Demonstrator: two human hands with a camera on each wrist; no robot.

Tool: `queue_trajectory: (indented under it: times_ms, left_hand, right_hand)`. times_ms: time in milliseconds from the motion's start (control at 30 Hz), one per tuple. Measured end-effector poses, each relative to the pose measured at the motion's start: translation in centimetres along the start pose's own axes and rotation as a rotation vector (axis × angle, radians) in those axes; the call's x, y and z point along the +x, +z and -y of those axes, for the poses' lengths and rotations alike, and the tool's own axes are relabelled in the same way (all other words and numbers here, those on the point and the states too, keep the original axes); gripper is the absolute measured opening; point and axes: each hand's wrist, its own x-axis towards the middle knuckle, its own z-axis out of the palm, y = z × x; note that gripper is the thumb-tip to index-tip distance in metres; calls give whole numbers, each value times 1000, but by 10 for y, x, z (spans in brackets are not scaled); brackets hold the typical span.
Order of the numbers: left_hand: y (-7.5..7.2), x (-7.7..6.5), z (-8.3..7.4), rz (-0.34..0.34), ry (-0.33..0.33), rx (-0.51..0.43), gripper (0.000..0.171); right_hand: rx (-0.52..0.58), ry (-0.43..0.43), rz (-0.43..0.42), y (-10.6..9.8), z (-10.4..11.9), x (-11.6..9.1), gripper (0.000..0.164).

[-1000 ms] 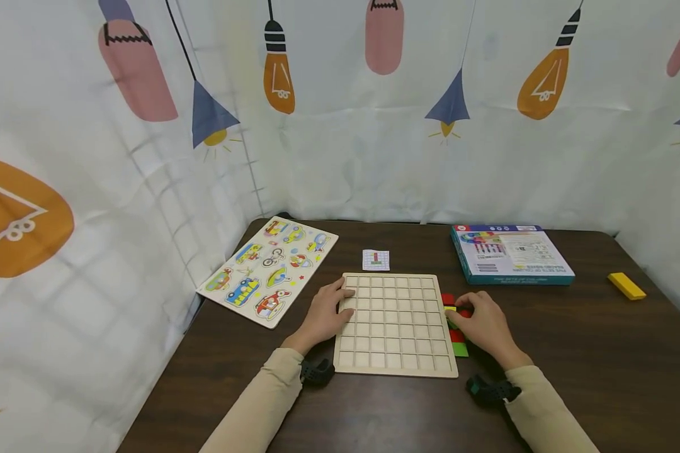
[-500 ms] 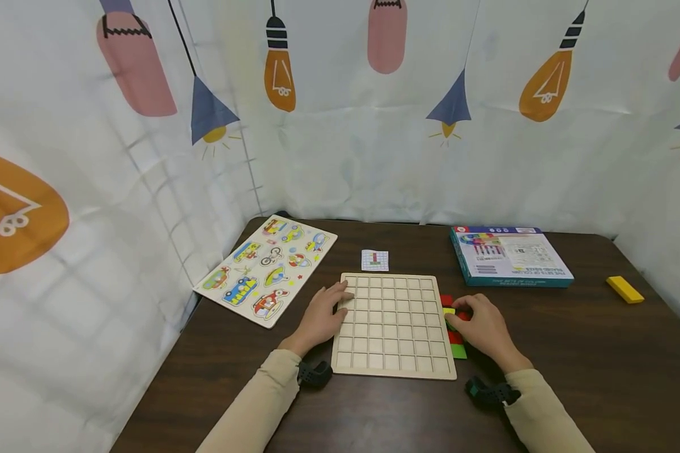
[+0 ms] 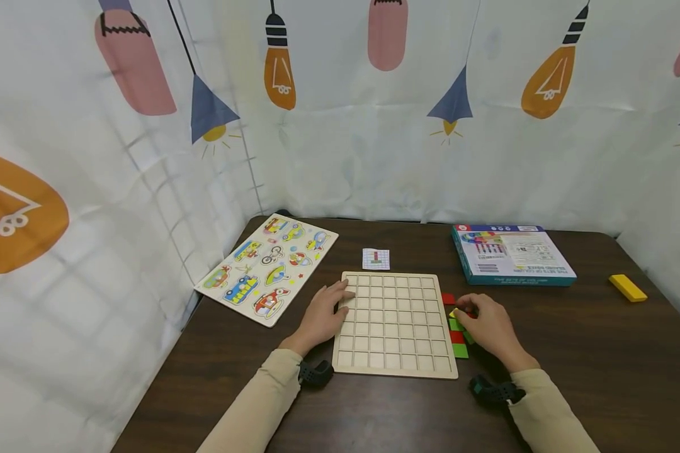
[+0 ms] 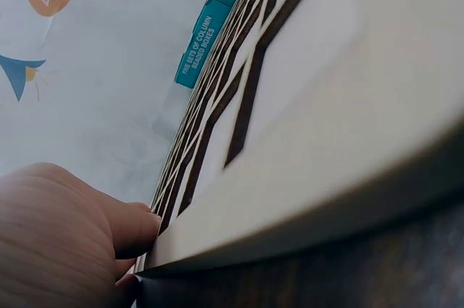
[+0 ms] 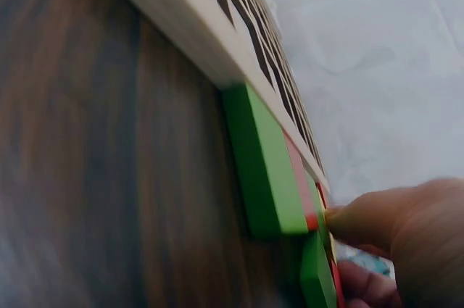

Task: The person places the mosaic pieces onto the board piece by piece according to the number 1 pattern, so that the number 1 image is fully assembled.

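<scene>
left hand lies loose, fingers on the left edge of one grid board; right hand pinches a yellow block beside its right edge, near red blocks and green blocks (can't count them all). one teal box: "five sets of column beaded boxes".

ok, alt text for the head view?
A person's right grip pinches a yellow piece among red and green pieces beside a gridded wooden board, while the left grip rests on the board's left edge. Behind lie a small grid card and a teal-sided box; a picture board sits left, a yellow block far right.
</scene>
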Motion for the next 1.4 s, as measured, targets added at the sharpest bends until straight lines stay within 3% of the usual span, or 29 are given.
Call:
queue_trajectory:
  times_ms: [133, 333, 667, 867, 1067, 1233, 1400]
  left_hand:
    - [0, 1, -2, 2, 9, 12, 29]
    - [0, 2, -1, 4, 8, 13, 29]
    - [-1, 2, -2, 1, 8, 11, 29]
    - [-2, 1, -2, 4, 2, 14, 29]
    - [-1, 0, -1, -4, -52, -44, 30]
    - [-2, 0, -1, -12, -59, -62, 30]
    - [-2, 1, 0, -57, -95, -147, 35]
  right_hand:
    - [26, -69, 49, -6, -5, -1, 21]
    - [31, -103, 103, -13, -9, -2, 29]
    - [18, -37, 61, -13, -8, 0, 22]
    - [-25, 20, 33, -13, -6, -2, 27]
    - [-7, -17, 47, -11, -8, -2, 32]
    - [14, -77, 76, -10, -9, -1, 35]
    - [12, -97, 92, -11, -10, -1, 36]
